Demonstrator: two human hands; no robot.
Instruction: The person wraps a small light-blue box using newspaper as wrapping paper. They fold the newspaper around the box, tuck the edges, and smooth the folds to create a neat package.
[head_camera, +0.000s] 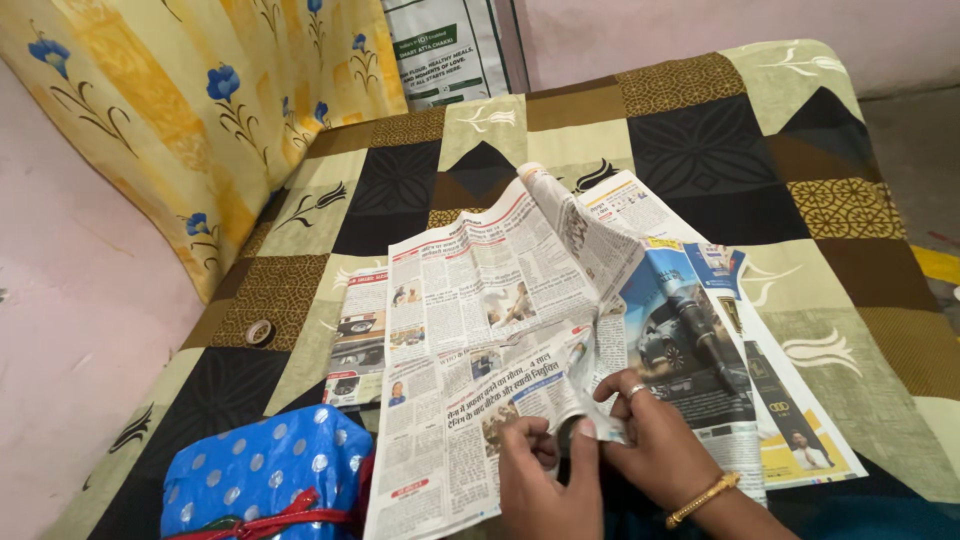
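Observation:
A spread of newspaper sheets (500, 290) lies on a patchwork bedcover (700, 140). My left hand (540, 480) and my right hand (655, 440) meet at the near edge of the top sheet. Both pinch a fold of the paper between thumb and fingers. My right hand wears a ring and a gold bangle. A glossy page with a car picture (690, 340) lies under the right side of the sheets.
A blue packet with silver dots and a red ribbon (270, 480) sits at the near left. A small roll of tape (260, 332) lies on the bedcover to the left. A yellow flowered cushion (200, 110) leans at the back left, a white printed sack (445, 50) behind it.

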